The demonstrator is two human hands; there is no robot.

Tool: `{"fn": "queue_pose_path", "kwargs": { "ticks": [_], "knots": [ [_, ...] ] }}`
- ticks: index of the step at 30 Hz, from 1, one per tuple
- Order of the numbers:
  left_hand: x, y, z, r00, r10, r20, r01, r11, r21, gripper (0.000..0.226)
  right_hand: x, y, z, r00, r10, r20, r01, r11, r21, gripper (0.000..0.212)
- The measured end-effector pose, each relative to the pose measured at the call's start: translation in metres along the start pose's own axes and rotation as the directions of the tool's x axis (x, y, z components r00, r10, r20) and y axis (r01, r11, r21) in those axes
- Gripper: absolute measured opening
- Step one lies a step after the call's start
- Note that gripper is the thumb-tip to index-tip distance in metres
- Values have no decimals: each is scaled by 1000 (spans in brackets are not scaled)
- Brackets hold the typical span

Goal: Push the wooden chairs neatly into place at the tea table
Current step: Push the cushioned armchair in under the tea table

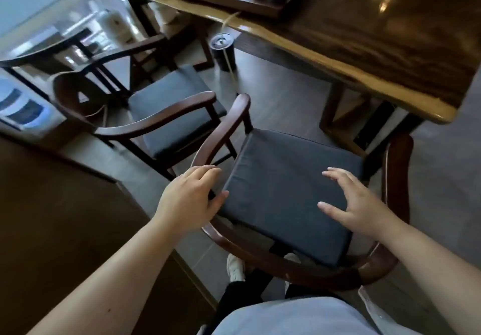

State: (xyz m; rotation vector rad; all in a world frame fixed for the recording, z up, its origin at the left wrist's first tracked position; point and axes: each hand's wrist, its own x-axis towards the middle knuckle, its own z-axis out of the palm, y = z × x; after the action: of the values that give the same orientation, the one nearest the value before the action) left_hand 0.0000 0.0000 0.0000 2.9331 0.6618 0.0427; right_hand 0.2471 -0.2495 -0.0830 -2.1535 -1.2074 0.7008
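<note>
The person stands behind the near chair (299, 269), which is close to the corner of the tea table (390, 48) but not yet under it; its dark seat cushion (286, 191) is fully in view. The left hand (190, 199) is over the left armrest (221, 131), with the fingers curved and the thumb near the cushion edge, but I cannot tell if it really grips the wood. The right hand (356, 204) is open with spread fingers above the cushion and holds nothing. The second chair (166, 115) stands to the left, turned a little, and its armrest is just beside the armrest of the near chair. I think the main risk is a push with only one hand in contact: the chair may rotate and knock the second chair. The right armrest (398, 173) is also near the table corner and may hit it. A dark cylinder bin (222, 52) stands on the floor under the table edge.
</note>
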Motion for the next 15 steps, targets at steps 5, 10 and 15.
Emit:
{"fn": "queue_pose_path", "kwargs": {
  "ticks": [5,10,15],
  "knots": [
    [18,-17,28,990,119,77,-115,992,-58,46,-27,-3,15,985,173,14,-174,984,38,61],
    [26,-36,59,963,160,217,-124,977,-171,52,-60,-22,60,941,333,57,-338,934,119,60],
    [32,-47,83,920,297,255,-256,950,-181,45,-78,-43,101,897,438,58,-440,877,192,68]
  ]
}}
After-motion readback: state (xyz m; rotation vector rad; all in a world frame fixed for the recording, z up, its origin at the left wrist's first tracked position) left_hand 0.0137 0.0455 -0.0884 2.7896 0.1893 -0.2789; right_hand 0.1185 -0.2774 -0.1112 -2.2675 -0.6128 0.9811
